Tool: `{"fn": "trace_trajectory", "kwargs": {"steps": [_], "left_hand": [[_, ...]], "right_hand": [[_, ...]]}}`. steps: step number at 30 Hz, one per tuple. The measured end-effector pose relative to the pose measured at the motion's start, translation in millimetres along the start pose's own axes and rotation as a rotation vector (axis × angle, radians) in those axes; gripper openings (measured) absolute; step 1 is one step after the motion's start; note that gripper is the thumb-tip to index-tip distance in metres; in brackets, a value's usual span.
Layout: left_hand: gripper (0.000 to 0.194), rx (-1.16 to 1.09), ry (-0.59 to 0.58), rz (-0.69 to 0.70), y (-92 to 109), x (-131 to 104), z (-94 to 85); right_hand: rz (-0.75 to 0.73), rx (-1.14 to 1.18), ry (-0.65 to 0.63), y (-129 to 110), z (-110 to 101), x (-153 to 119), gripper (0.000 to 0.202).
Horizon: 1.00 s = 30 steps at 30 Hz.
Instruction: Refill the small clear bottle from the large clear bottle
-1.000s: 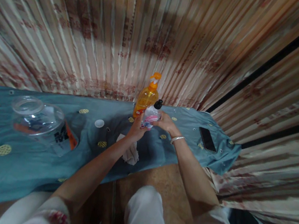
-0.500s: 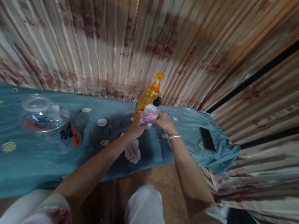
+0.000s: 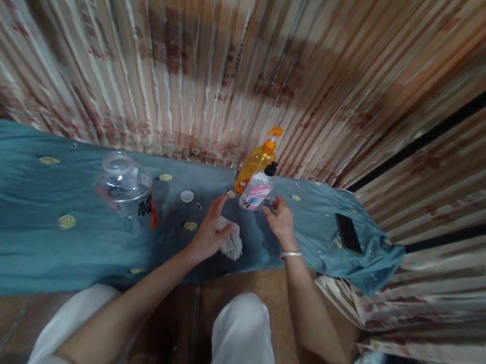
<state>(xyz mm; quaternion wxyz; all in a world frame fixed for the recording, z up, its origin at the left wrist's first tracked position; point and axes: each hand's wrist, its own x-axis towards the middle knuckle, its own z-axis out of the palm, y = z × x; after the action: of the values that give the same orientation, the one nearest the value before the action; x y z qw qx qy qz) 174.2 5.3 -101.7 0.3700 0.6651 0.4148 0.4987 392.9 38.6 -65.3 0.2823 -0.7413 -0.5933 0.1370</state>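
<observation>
A clear pump bottle (image 3: 256, 192) with a black top and a pink-and-white label stands on the teal cloth, in front of a taller orange pump bottle (image 3: 256, 162). To its right, my right hand (image 3: 280, 219) is apart from it with the fingers spread, holding nothing. On the other side, my left hand (image 3: 213, 230) is open, thumb and fingers apart. Beside that hand lies a crumpled whitish cloth or tissue (image 3: 231, 241); whether the thumb touches it I cannot tell.
A large clear plastic jar (image 3: 128, 190) sits on the teal cloth (image 3: 29, 219) at the left. A small white round lid (image 3: 187, 196) lies between jar and bottles. A black phone (image 3: 349, 233) rests at the right. Pleated curtains (image 3: 198, 61) hang behind.
Both hands have let go of the clear pump bottle, which now stands before the orange one. My left hand has drawn back toward the crumpled cloth. The view has shifted left.
</observation>
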Motion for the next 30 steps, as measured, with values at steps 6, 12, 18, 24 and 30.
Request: {"fn": "trace_trajectory", "kwargs": {"steps": [6, 12, 18, 24, 30], "left_hand": [[0.04, 0.072, 0.096, 0.028, 28.2, -47.5, -56.8], [0.019, 0.161, 0.264, 0.034, 42.1, -75.4, -113.1], [0.049, 0.233, 0.538, 0.026, 42.0, -87.0, -166.9], [0.111, 0.152, 0.547, -0.1, 10.1, -60.6, -168.9], [0.122, 0.079, 0.542, -0.171, -4.7, -38.0, -155.4]], "right_hand": [[-0.065, 0.055, 0.03, -26.6, 33.2, -64.0, 0.049], [-0.179, 0.02, -0.068, -73.4, 65.8, -85.6, 0.045], [-0.256, -0.019, -0.1, -104.0, 80.6, -86.0, 0.046], [-0.208, -0.098, -0.09, -89.8, 74.8, -84.9, 0.057], [-0.219, -0.179, -0.12, -84.5, 78.1, -83.3, 0.057]]}}
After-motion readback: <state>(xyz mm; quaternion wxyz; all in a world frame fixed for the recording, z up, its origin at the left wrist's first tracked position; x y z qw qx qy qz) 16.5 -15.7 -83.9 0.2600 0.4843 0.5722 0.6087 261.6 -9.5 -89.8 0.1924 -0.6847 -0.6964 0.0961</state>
